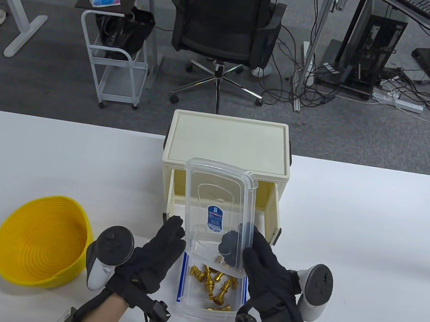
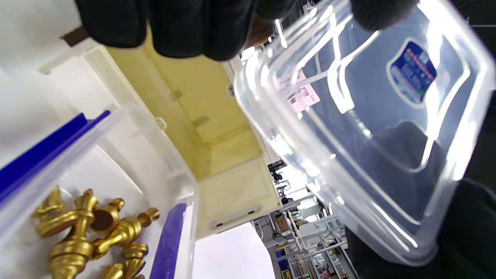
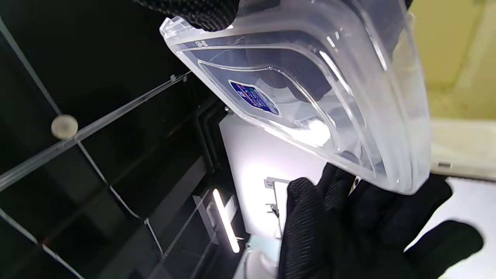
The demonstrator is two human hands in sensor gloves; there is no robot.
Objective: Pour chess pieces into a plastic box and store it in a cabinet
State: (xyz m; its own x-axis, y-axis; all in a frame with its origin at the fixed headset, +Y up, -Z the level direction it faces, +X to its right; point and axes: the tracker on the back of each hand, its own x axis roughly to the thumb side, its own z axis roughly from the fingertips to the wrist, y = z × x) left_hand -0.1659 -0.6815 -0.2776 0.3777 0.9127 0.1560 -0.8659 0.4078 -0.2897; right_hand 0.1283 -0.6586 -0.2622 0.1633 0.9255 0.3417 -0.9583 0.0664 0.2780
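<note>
A clear plastic box (image 1: pixel 189 306) with blue side clasps stands on the white table (image 1: pixel 368 238) and holds several gold chess pieces (image 1: pixel 216 283); they also show in the left wrist view (image 2: pixel 89 228). My right hand (image 1: pixel 247 249) grips the clear lid (image 1: pixel 214 205) by its near right corner and holds it tilted above the box's far end. My left hand (image 1: pixel 174 230) is spread at the lid's left edge, with a fingertip on its rim (image 2: pixel 378 11). The lid (image 3: pixel 310 89) carries a blue sticker. The cream cabinet (image 1: pixel 229 141) stands open just behind the box.
A yellow bowl (image 1: pixel 42 240) sits on the table to the left of my left hand. The cabinet's hollow inside (image 2: pixel 201 97) faces the box. Beyond the table's far edge are an office chair (image 1: pixel 227 19) and a white cart (image 1: pixel 112 54).
</note>
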